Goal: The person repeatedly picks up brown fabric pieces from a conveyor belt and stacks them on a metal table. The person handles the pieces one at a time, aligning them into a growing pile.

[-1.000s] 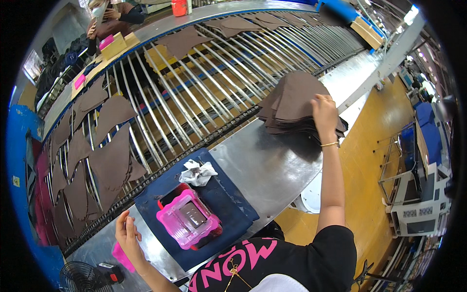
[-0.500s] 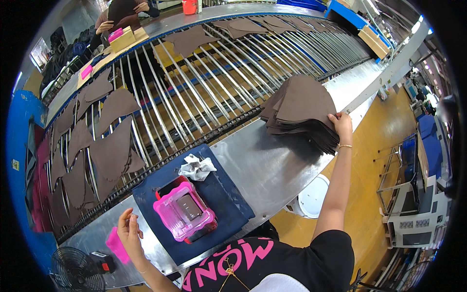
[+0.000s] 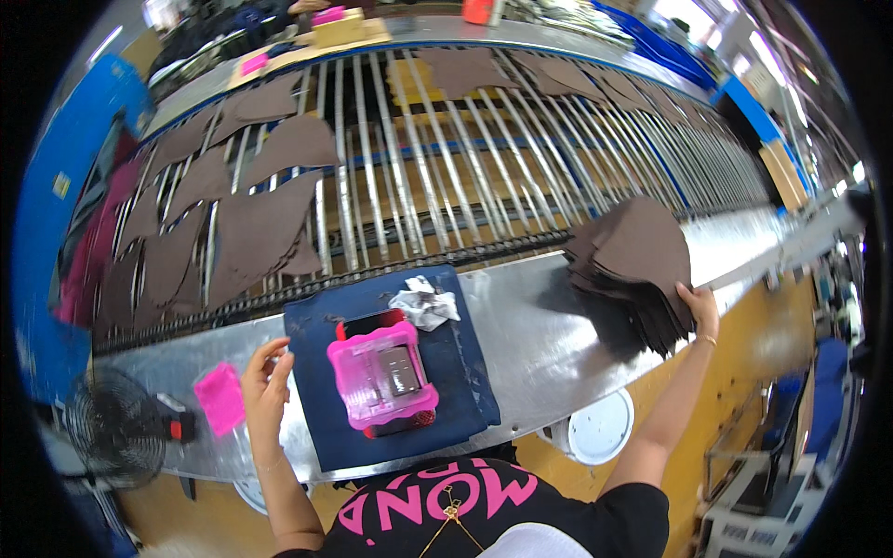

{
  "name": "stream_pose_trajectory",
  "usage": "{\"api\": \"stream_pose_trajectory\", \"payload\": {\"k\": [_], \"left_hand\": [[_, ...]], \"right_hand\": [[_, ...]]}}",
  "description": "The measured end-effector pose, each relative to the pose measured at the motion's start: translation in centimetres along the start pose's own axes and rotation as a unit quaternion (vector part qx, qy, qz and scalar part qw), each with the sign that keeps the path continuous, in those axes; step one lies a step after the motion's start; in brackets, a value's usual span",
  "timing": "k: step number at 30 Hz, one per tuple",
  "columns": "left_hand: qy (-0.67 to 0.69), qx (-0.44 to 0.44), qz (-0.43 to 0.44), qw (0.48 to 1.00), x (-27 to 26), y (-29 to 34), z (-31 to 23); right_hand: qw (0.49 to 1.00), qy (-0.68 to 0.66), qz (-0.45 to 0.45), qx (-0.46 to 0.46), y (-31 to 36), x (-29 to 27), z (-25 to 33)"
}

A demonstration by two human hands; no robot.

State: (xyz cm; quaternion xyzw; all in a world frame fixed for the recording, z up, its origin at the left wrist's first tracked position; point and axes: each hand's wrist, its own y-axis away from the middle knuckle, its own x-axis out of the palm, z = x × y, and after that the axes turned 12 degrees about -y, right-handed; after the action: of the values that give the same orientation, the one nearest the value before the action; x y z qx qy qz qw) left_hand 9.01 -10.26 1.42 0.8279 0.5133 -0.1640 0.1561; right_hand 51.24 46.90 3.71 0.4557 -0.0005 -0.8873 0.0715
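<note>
Right fingers (image 3: 686, 295) lowered to edge of brown stack (image 3: 644, 244) | clamped there | left fingers (image 3: 272, 351) apart

Basket (image 3: 372, 352) sat on mat (image 3: 471, 381) | from mat: sheet stack (image 3: 646, 246) lay 2 o'clock | fan (image 3: 114, 430) 9 o'clock | bar rack (image 3: 352, 205) 12

Our right grip (image 3: 700, 308) has moved from over the brown stack (image 3: 642, 253) to its edge, and the layers now fan apart just left of it. Far beyond that grip, leftward, little but a co-worker's hand (image 3: 305, 6) remains visible.
</note>
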Motion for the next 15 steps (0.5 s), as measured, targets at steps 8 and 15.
{"api": "stream_pose_trajectory", "payload": {"k": [8,15], "left_hand": [[-0.049,0.052,-0.013,0.997,-0.9,-0.2,-2.6],[-0.054,0.237,0.021,0.970,1.4,-1.6,-9.6]], "right_hand": [[0.967,0.040,-0.082,-0.238,6.4,-1.3,6.4],[0.869,-0.391,0.010,-0.305,18.3,0.9,18.9]]}}
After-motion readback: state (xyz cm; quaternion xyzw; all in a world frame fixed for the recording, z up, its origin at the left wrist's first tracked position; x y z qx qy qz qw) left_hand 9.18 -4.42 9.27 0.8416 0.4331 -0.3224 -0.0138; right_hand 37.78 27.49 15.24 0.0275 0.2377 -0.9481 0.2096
